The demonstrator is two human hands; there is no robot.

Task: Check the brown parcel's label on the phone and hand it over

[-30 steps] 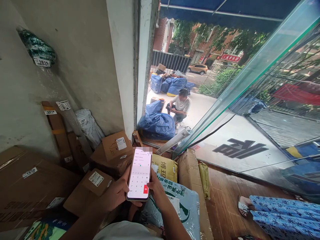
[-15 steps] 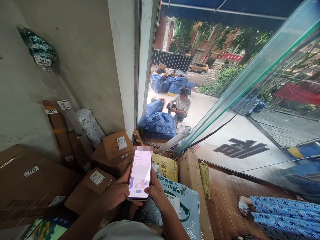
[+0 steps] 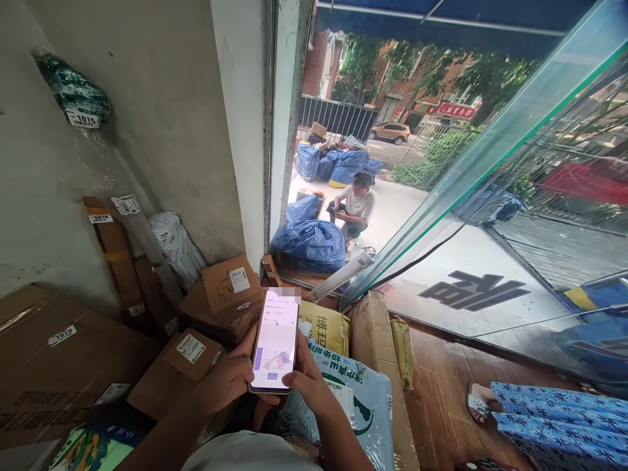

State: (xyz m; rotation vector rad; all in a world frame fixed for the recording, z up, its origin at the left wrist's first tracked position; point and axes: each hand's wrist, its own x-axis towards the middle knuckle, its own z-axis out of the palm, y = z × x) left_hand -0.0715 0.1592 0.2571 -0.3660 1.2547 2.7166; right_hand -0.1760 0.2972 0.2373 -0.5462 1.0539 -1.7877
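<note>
Phone (image 3: 275, 333): between the fingers of both hands, screen lit and facing up
Left hand (image 3: 229, 379): fingers closed about the phone's left side, thumb at its lower left edge
Right hand (image 3: 310, 376): fingers closed about the right side, thumb at the lower right of the screen; whether it presses cannot be told
Handling: judged best to brace with the left fingers, tap lightly with the right thumb, avoid stray contact at the edges
Large carton (image 3: 73, 360): well left of the left fingers, contents hidden
Small carton (image 3: 191, 356): nearer the left fingers, labelled, contents hidden
Yellow bag (image 3: 331, 327): beyond the right fingers, contents hidden
Long carton (image 3: 375, 337): farther right of the right fingers, contents hidden
</note>
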